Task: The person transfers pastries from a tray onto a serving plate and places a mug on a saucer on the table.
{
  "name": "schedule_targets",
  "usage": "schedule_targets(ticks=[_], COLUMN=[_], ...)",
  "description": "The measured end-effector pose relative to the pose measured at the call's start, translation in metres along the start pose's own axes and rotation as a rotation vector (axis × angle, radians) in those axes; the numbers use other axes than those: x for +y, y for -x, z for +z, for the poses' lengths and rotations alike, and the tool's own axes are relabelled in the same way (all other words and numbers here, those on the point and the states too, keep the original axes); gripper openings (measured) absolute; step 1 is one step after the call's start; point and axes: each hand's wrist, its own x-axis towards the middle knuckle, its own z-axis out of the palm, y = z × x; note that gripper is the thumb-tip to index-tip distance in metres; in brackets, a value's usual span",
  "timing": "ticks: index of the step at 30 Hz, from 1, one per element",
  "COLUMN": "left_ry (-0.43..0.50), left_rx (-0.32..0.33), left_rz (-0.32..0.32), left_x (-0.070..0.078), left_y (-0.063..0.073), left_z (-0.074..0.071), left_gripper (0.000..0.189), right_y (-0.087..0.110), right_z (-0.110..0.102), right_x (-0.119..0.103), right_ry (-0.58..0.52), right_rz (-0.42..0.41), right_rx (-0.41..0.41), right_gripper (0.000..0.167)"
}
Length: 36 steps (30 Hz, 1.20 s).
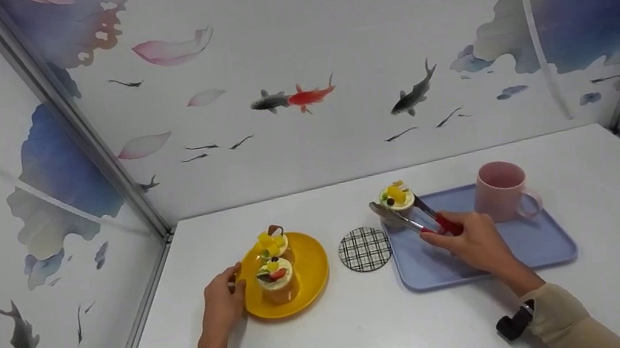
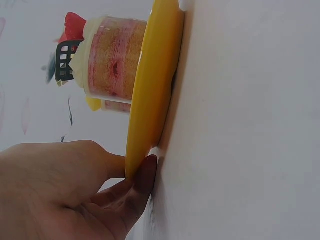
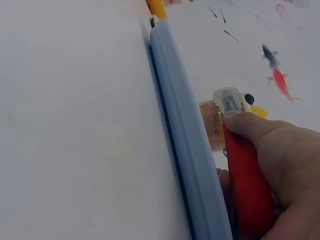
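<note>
My left hand (image 1: 223, 303) pinches the left rim of a yellow plate (image 1: 314, 270), thumb on top and fingers beneath, as the left wrist view shows. Two fruit-topped cake cups stand on the plate, a front one (image 1: 279, 291) and a back one (image 1: 275, 243). In my right hand (image 1: 478, 241) is a pair of metal tongs (image 1: 394, 216) with red handles (image 3: 247, 185). The tong arms lie on either side of a third cake cup (image 1: 396, 194) at the back left corner of the blue tray (image 1: 443, 268). Whether that cup is lifted or resting, I cannot tell.
A pink mug (image 1: 497, 197) stands on the tray's back right part, handle to the right. Between plate and tray lies a round checked coaster (image 1: 364, 249), close against the tray's left edge. A patterned wall (image 1: 308, 162) rises behind the white table (image 1: 361, 340).
</note>
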Motion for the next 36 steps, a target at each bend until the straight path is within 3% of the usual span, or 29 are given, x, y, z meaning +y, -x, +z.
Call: schedule_targets(ticks=[7,14,30,36], left_ry=[-0.011,-0.016,-0.010,-0.017], left_rx=[0.033,0.027,0.020,0.018], left_rz=[0.051,0.037,0.033,0.027], left_x=[-0.002,-0.001,0.000,0.000], left_y=[0.001,0.003,0.003,0.002], left_z=[0.000,0.001,0.000,0.001], left_gripper=[0.047,0.048,0.048,0.049], right_y=[0.000,0.001,0.003,0.003], right_z=[0.000,0.001,0.009,0.011], right_x=[-0.002,-0.004,-0.012,-0.015], right_ry=[-0.008,-0.010,-0.053,-0.071], right_rz=[-0.010,0.003,-0.003,-0.007], right_rx=[-0.005,-0.007,-0.038,-0.049], right_gripper=[0.062,0.070,0.068,0.061])
